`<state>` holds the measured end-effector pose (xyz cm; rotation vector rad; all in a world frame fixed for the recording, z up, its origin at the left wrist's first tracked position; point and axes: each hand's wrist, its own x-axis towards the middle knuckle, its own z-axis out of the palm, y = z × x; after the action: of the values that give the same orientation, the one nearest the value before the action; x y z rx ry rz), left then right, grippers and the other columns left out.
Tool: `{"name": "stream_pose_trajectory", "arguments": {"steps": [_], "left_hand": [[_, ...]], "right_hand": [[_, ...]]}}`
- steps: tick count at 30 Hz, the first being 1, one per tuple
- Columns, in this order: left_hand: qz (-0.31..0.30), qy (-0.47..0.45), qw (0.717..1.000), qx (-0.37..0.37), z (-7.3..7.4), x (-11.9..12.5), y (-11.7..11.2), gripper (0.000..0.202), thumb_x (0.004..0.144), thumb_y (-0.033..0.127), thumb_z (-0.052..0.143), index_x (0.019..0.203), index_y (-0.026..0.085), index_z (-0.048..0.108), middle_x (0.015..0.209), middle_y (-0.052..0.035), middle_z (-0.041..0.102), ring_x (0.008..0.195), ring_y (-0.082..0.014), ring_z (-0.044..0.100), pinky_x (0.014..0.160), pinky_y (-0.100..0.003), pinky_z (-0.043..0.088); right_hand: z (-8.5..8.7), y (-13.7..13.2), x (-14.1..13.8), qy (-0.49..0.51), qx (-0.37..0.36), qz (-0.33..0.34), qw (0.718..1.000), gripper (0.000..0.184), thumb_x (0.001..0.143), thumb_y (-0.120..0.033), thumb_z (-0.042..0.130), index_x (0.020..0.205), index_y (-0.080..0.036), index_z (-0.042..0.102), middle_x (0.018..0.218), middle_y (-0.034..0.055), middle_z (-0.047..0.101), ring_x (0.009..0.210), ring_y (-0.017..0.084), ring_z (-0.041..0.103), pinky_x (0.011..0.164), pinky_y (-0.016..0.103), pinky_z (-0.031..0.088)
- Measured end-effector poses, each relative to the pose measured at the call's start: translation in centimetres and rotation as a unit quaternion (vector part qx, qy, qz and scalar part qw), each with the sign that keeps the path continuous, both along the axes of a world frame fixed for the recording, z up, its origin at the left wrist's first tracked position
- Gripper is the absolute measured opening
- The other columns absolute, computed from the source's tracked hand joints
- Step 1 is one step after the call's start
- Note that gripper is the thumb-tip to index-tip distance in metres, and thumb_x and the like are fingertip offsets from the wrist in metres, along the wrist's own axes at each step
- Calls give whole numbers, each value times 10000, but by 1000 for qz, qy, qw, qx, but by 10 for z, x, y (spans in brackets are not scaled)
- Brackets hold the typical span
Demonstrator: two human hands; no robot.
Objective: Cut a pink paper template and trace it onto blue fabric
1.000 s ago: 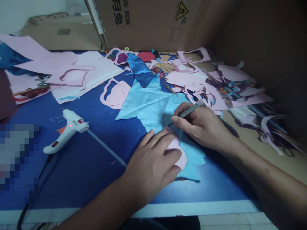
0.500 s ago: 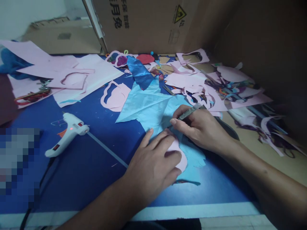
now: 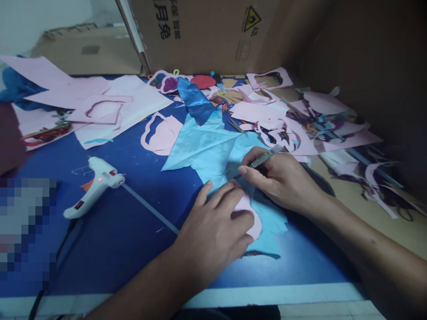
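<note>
My left hand (image 3: 220,220) lies with fingers spread, pressing a pink paper cutout (image 3: 252,221) flat onto a sheet of light blue fabric (image 3: 213,144). Much of the cutout is hidden beneath that hand. In my right hand (image 3: 283,178) is a pen (image 3: 267,156), its tip at the cutout's upper edge near my left fingertips. A darker blue shiny piece (image 3: 196,101) overlaps the far end of the light blue sheet.
A white glue gun (image 3: 98,186) with a lit red light and a long glue stick lies left on the blue table (image 3: 123,249). Pink paper sheets (image 3: 133,98) are at the back left. Paper scraps (image 3: 328,126) crowd the right. Cardboard (image 3: 207,40) walls the back.
Both hands and the pen stay in nearly the same place. The whole view has shifted very slightly.
</note>
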<state>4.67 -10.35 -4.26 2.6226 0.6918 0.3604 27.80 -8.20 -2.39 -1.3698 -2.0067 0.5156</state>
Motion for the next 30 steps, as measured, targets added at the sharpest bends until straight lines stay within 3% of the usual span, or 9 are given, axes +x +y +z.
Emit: {"name": "stream_pose_trajectory", "arguments": {"steps": [19, 30], "left_hand": [[5, 9, 1000, -5, 3, 0, -1, 215, 1088, 348, 638, 1206, 263, 796, 1603, -132, 632, 1572, -338, 519, 1333, -663, 330], [2, 18, 1000, -5, 2, 1, -1, 205, 1084, 345, 646, 1212, 268, 786, 1620, -138, 612, 1595, -332, 489, 1327, -658, 330]], "right_hand": [[4, -2, 1, -12, 2, -2, 1000, 307, 1081, -320, 635, 789, -223, 638, 871, 15, 763, 583, 132, 593, 579, 305, 412], [6, -4, 1, -28, 10, -10, 1000, 375, 1073, -315, 637, 716, -226, 567, 857, 11, 762, 538, 117, 545, 548, 308, 383]]}}
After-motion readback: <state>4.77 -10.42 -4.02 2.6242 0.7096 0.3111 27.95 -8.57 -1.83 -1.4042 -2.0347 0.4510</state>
